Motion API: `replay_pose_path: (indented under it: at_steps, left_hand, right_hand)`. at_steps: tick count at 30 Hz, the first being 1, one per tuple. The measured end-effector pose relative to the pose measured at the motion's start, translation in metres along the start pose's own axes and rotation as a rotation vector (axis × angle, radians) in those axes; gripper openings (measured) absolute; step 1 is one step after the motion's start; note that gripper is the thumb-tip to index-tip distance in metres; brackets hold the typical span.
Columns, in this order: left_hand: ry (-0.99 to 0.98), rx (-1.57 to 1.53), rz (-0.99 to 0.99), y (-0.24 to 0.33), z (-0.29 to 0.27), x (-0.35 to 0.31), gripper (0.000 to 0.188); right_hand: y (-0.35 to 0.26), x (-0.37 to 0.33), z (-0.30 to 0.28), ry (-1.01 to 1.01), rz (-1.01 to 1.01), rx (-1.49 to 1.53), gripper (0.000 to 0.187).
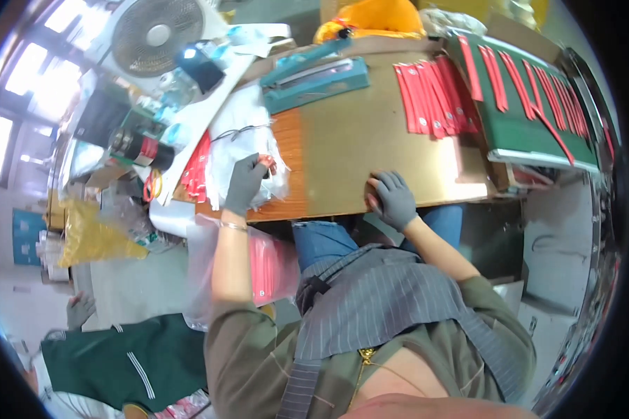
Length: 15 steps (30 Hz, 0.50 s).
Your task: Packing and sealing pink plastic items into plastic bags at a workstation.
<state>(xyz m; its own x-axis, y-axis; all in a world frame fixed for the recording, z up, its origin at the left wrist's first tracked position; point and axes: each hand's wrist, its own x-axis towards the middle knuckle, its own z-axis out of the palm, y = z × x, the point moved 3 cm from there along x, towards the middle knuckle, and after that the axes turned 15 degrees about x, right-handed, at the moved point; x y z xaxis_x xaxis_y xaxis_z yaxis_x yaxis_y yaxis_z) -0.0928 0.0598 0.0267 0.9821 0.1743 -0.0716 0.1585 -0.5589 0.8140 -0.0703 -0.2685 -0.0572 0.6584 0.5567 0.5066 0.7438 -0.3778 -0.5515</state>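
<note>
My left hand (243, 185), in a grey glove with bare fingertips, is over a stack of clear-white plastic bags (239, 143) on the left of the table. Its fingers are bent together at the bags' right side; whatever they hold is too small to make out. At the table's front edge, my right hand (397, 201) wears a matching glove. Its fingers curl inward, and their inner side is hidden. Flat red strips (197, 171) lie left of the bags. More red strips (426, 98) form a row at the table's far right.
A green board (538, 133) with red strips on it stands at the right. Behind the bags is a teal box (321, 84). A fan (157, 35), a black bottle (143, 148) and scissors (152, 185) are at left. A co-worker's gloved hand (80, 311) shows at lower left.
</note>
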Motion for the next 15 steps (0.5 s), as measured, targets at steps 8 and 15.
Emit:
replay_pose_path:
  at_steps: [8,15]
  left_hand:
    - [0.244,-0.006,0.222,0.038,0.103,-0.019,0.020]
    - [-0.559,-1.210,-0.100,0.105,0.108,-0.065,0.040]
  right_hand:
    - [-0.048,0.090,0.005,-0.305,0.632,1.143,0.042]
    - [0.004,0.072,-0.027,0.152,0.465,0.656,0.016]
